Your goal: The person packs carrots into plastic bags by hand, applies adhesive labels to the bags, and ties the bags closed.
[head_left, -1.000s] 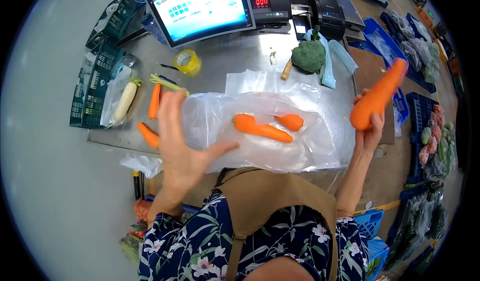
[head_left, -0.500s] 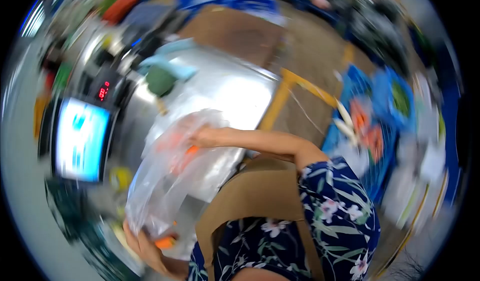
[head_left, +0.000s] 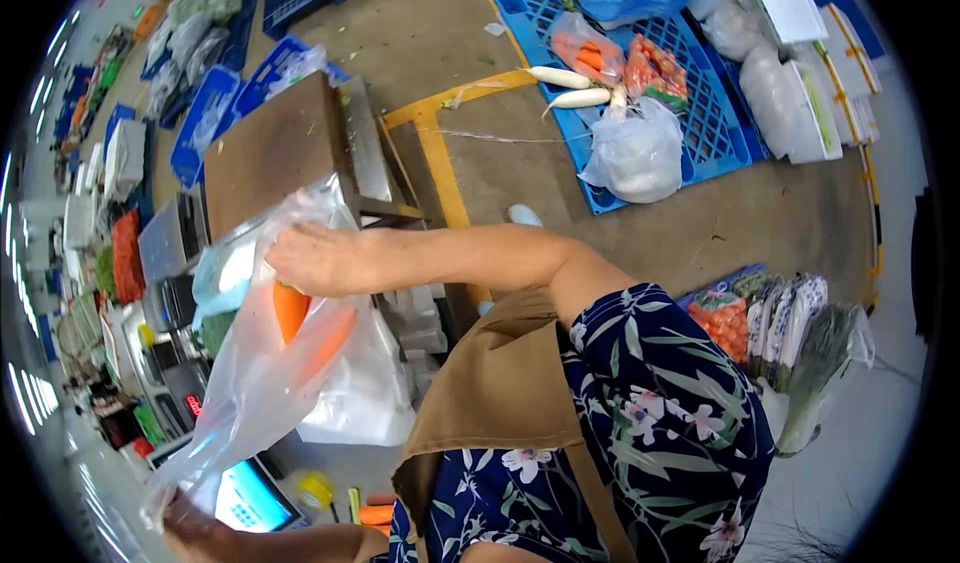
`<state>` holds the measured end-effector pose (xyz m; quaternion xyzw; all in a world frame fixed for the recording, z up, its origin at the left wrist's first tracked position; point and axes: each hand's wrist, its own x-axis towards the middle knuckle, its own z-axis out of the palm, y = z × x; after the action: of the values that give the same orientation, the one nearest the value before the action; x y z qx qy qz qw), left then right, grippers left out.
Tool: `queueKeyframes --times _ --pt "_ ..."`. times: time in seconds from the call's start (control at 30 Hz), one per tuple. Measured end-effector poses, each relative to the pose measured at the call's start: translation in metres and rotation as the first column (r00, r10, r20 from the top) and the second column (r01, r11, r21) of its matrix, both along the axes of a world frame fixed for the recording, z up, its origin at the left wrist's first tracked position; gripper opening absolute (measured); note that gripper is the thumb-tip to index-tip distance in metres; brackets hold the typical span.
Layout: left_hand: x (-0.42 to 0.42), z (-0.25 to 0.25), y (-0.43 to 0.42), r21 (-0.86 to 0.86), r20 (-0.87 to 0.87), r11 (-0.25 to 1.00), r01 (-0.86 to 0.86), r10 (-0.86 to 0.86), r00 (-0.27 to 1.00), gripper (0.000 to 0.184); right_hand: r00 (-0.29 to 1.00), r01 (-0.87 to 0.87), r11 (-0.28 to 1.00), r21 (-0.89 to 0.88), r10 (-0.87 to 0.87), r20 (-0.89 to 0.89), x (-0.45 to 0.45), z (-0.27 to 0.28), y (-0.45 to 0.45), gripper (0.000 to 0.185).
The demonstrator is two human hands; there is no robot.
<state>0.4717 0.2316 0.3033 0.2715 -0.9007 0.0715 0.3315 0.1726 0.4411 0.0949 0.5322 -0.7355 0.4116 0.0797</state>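
A clear plastic bag [head_left: 245, 388] hangs stretched between my two hands, with carrots [head_left: 291, 312] showing through it. My right hand [head_left: 315, 260] is closed on the bag's upper part, just above the carrots. At the lower left, my left hand [head_left: 192, 528] grips the bag's other end, its fingers partly covered by plastic and the frame's dark border. More white plastic bags [head_left: 360, 388] lie behind the carrots. Close to my left forearm are loose carrots [head_left: 377, 514] and a roll of yellow tape [head_left: 315, 490].
A lit screen [head_left: 257, 496] stands beyond my left forearm. A brown board [head_left: 270, 153] lies ahead, near blue crates [head_left: 205, 123]. On the floor to the right, a blue pallet [head_left: 718, 128] holds white radishes [head_left: 580, 98] and bagged vegetables. Bagged produce [head_left: 720, 323] sits beside my right sleeve.
My view has turned to the right. Both hands still hold the bag, which is now drawn out longer between them; the right hand and the carrots are raised off the metal table.
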Motion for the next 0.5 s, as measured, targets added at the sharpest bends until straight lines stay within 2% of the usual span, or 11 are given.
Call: queueKeyframes --times 0.07,0.1,0.2,0.23,0.27,0.3,0.33,0.37,0.43,0.47,0.5 --pt "-0.051 0.021 0.008 0.361 -0.453 0.912 0.197 -0.014 0.892 0.033 0.997 0.035 0.999 0.009 -0.036 0.071 -0.043 0.042 0.053 0.019" --pt "-0.080 0.023 0.016 0.488 -0.637 0.801 0.347 0.055 0.769 0.035 0.998 0.067 0.996 0.055 -0.068 0.018 -0.064 0.057 0.085 0.031" --pt "-0.187 0.001 0.070 0.252 -0.672 0.689 0.679 -0.381 0.635 0.059 0.979 0.195 0.967 0.167 -0.201 0.024 -0.127 0.059 0.171 0.032" --pt "-0.225 -0.004 0.069 0.565 -0.631 0.478 0.672 -0.275 0.726 0.040 0.960 0.264 0.950 0.169 -0.276 0.052 -0.146 0.048 0.199 0.031" --pt "-0.263 -0.007 0.069 0.798 -0.535 0.194 0.570 -0.207 0.819 0.033 0.951 0.275 0.936 0.219 -0.298 0.077 -0.169 0.036 0.227 0.030" --pt "-0.314 -0.026 0.138 0.860 -0.493 0.141 0.491 -0.019 0.870 0.020 0.940 0.284 0.922 0.263 -0.321 0.111 -0.189 0.020 0.253 0.029" --pt "-0.357 -0.052 0.172 0.909 -0.413 0.007 0.416 -0.094 0.906 0.029 0.894 0.331 0.890 0.313 -0.401 0.197 -0.208 0.002 0.277 0.028" --pt "-0.384 -0.086 0.174 0.926 -0.368 -0.191 0.325 -0.274 0.888 0.029 0.835 0.368 0.855 0.366 -0.477 0.274 -0.225 -0.015 0.300 0.027" --pt "-0.445 -0.137 0.234 0.944 -0.175 -0.331 0.017 -0.455 0.873 0.029 0.824 0.339 0.803 0.490 -0.505 0.258 -0.265 -0.072 0.348 0.025" --pt "-0.468 -0.160 0.269 0.943 -0.056 -0.317 -0.103 -0.455 0.889 0.026 0.697 0.431 0.752 0.499 -0.629 0.345 -0.276 -0.094 0.375 0.026" --pt "-0.489 -0.191 0.285 0.867 -0.048 -0.453 -0.208 -0.491 0.870 0.020 0.548 0.511 0.689 0.514 -0.722 0.422 -0.285 -0.116 0.401 0.029"
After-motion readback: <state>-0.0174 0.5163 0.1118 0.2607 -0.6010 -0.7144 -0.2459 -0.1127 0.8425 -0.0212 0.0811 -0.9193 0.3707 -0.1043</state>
